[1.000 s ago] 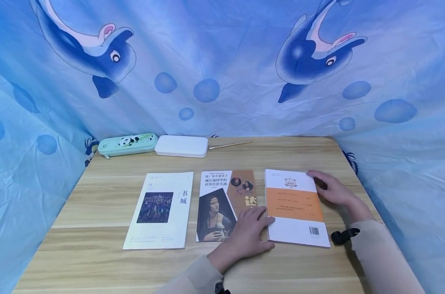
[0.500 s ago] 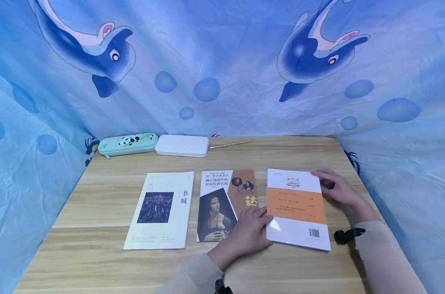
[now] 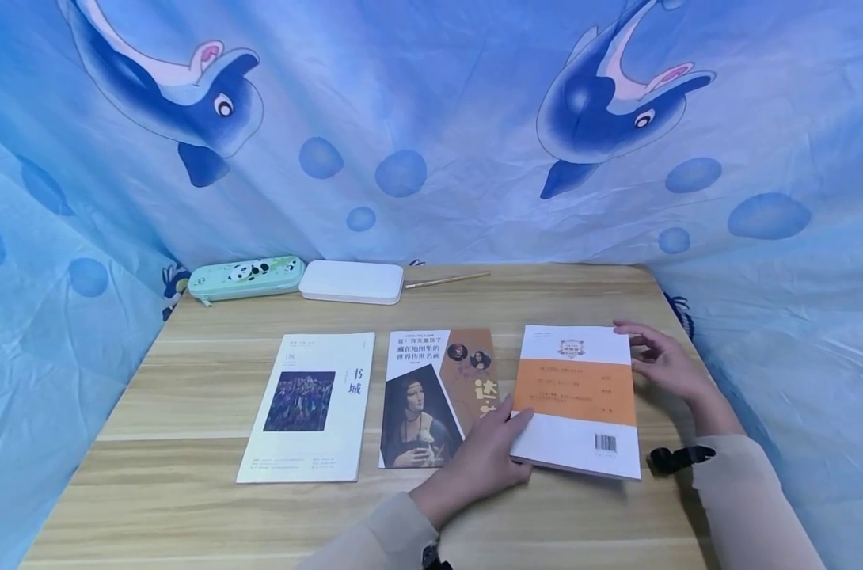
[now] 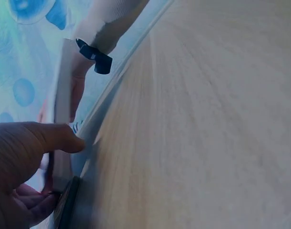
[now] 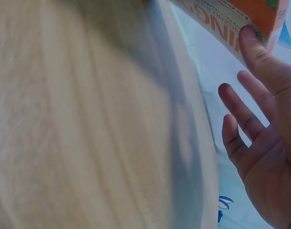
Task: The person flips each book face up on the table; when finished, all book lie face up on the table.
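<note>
A paperback book (image 3: 572, 380) with a white cover and an orange band, barcode at its lower right, is tilted with its near edge raised over a shadow. My left hand (image 3: 484, 455) grips its lower left corner; in the left wrist view the thumb (image 4: 64, 138) lies on one side and curled fingers on the other. At the book's right side is my right hand (image 3: 667, 364), a fingertip at the upper right corner. In the right wrist view one digit touches the lettered spine (image 5: 216, 21), while the other visible fingers (image 5: 243, 109) extend loosely apart from it.
Left of it lie a brown-and-white book (image 3: 420, 419) with a portrait, partly under my left hand, and a white book (image 3: 306, 412). A green panda pencil case (image 3: 246, 279), a white case (image 3: 351, 282) and a thin brush-like stick (image 3: 447, 280) lie along the table's back edge.
The orange-banded book has shifted slightly right, and its near edge has risen off the table. My left fingers now hold its corner. My right hand has moved slightly right with it.
</note>
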Demonstrator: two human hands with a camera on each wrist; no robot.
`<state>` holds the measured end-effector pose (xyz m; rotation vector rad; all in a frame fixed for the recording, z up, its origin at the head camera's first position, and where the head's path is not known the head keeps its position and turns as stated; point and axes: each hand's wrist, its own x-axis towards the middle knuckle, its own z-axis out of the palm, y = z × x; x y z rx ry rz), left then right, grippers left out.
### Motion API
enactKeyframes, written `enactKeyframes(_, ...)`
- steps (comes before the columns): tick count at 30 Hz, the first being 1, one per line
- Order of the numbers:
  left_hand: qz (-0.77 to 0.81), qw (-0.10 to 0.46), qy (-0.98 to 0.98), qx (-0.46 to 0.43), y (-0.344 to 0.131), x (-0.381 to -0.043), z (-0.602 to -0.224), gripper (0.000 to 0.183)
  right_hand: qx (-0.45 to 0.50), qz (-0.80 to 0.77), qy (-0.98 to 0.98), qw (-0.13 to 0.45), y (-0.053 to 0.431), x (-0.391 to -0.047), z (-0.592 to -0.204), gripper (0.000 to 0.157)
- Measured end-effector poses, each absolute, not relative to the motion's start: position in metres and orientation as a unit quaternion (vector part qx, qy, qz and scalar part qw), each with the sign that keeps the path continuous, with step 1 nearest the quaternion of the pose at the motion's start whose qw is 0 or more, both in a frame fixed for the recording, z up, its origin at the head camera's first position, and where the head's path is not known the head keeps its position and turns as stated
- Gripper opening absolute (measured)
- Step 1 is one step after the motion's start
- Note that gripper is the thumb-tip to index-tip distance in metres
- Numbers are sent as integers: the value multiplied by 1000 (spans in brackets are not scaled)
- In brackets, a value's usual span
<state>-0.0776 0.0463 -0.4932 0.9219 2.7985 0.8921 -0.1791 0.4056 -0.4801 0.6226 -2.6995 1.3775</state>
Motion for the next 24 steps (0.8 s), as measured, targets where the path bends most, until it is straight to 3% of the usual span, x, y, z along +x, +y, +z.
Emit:
enactKeyframes(6,347,9,896,278,45,-75,-492,72,213,530,-821,24,400,-179,-472,42)
enactKeyframes(12,433,-47,865,250,43,-73,-487,58,231,629,-742,27,396,-181,-468,38)
enactKeyframes(18,482,-123,833,244,37,-75,-480,49,218,638,-735,77,389,-181,-455,32)
enactKeyframes(24,538,-160,792,241,33,-80,-474,45,203,588,-774,122,380,-182,-439,32)
